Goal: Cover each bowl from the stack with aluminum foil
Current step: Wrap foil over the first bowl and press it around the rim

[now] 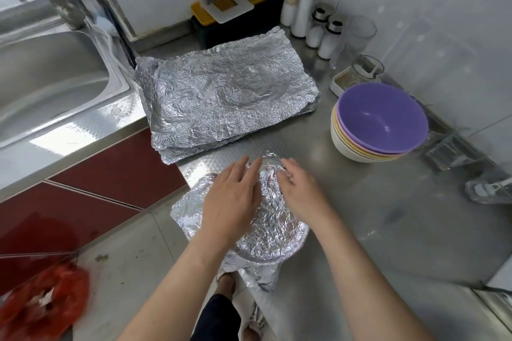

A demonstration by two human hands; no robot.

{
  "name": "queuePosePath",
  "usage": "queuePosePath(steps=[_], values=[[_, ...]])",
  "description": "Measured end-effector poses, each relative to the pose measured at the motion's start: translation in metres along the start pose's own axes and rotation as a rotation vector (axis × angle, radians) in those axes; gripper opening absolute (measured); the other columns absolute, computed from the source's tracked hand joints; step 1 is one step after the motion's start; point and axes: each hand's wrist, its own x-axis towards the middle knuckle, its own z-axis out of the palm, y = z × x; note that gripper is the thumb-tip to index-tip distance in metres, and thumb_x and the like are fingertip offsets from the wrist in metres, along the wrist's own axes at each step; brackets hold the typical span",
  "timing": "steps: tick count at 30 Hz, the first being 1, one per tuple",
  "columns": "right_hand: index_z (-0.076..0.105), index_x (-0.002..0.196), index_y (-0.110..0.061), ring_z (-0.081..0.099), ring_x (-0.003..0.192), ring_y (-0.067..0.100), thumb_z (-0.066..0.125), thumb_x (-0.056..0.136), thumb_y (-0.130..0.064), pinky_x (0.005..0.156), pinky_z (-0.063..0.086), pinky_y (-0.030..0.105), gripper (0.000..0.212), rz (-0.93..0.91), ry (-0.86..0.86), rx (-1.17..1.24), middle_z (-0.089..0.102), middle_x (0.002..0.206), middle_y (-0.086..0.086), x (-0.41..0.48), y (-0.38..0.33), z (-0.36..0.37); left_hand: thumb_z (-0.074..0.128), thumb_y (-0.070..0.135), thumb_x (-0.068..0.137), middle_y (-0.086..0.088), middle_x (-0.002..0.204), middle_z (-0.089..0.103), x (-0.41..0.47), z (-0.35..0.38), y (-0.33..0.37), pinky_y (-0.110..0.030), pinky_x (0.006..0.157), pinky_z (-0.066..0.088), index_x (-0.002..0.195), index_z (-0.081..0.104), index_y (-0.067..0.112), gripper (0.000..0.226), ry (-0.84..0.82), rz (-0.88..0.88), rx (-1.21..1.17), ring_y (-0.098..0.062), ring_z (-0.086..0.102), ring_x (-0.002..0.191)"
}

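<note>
A bowl wrapped in crinkled aluminum foil stands at the near corner of the steel counter. My left hand lies flat on the foil's left side with straight fingers. My right hand presses the foil's right side, fingers also extended. A pile of flat foil sheets lies behind it. At the right stands a stack of bowls with a purple one on top and pink, yellow and white ones below.
A steel sink lies at the left. Salt shakers and jars line the back wall, and clear glass containers sit at the right. A red bag lies on the floor below, left of the counter edge.
</note>
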Motion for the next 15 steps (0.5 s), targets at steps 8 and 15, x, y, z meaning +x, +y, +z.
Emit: queuePosePath(steps=[8, 15], values=[[0.050, 0.068, -0.025, 0.041, 0.062, 0.016, 0.045, 0.098, -0.012, 0.062, 0.035, 0.030, 0.033, 0.010, 0.240, 0.042, 0.046, 0.063, -0.009, -0.013, 0.020, 0.023, 0.045, 0.023, 0.102, -0.002, 0.128, 0.061, 0.007, 0.005, -0.003, -0.038, 0.091, 0.049, 0.134, 0.053, 0.020, 0.033, 0.006, 0.123, -0.051, -0.025, 0.060, 0.111], [0.068, 0.096, -0.012, 0.061, 0.082, 0.022, 0.048, 0.094, -0.020, 0.079, 0.048, 0.036, 0.021, 0.154, 0.371, 0.244, 0.069, 0.087, 0.002, -0.037, 0.018, 0.033, 0.048, 0.020, 0.100, 0.000, 0.123, 0.067, 0.017, 0.001, -0.004, -0.040, 0.097, 0.046, 0.128, 0.061, 0.018, 0.031, 0.008, 0.236, -0.103, -0.022, 0.061, 0.107]])
